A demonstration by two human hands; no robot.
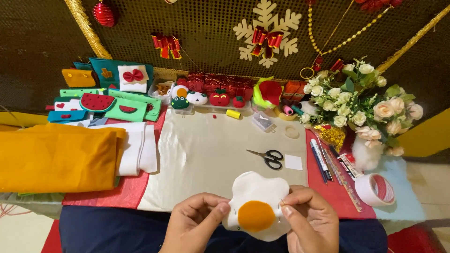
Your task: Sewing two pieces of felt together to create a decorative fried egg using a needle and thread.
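Nearest to me, my left hand (194, 225) pinches the left edge of the felt fried egg (257, 206), thumb on top and fingers curled under, so it is closed on the piece. My right hand (311, 222) is closed on the right edge of the same egg, thumb and forefinger pressed together at the seam; a thin metal glint sits just there, likely a needle or pin, though it is too small for me to be sure. The egg is held just above my lap at the near edge of the desk (206, 154), white body with the orange yolk (256, 216) already on its front. It looks puffy, so I judge the two white layers are mostly joined and filled, and what remains is closing the right side where my fingers work; I cannot see how much seam is open

Farther out, black-handled scissors (267, 157) lie on the cream cloth, apart from the egg, with a small white square (294, 162) to their right. Pens (321, 161) and a roll of tape (375, 189) lie to the right, folded yellow felt (56, 159) to the left. At the far edge stand finished felt toys (206, 97), a yellow thread spool (233, 113) and a bouquet of artificial flowers (361, 100)
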